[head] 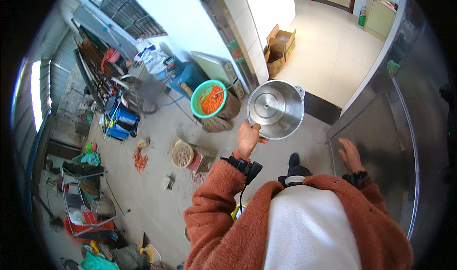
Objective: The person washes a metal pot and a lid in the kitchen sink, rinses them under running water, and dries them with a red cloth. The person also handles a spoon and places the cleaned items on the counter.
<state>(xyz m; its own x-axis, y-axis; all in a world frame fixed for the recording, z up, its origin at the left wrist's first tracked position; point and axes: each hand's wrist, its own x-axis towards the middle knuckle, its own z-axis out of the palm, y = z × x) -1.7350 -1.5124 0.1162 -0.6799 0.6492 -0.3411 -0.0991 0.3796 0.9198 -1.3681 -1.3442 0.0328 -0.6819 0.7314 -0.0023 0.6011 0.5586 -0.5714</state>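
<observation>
My left hand (249,137) grips the near rim of a round metal pot (275,109), held out in front of me with its inside in view. A small central stub and concentric rings show in the pot, and a loop handle sits at its upper right. My right hand (350,155), apart from the pot, has its fingers spread beside the metal door panel and holds nothing. Left of the pot, a turquoise basin (194,104) with chopped orange-red food and a spoon stands over a straw broom (216,124).
A doorway with a dark threshold (321,107) lies ahead, with cardboard boxes (276,61) just beyond it. A metal door (375,134) stands at the right. On the floor to the left are a basket of bulbs (182,155), a block (168,182) and a blue gas cylinder (192,75).
</observation>
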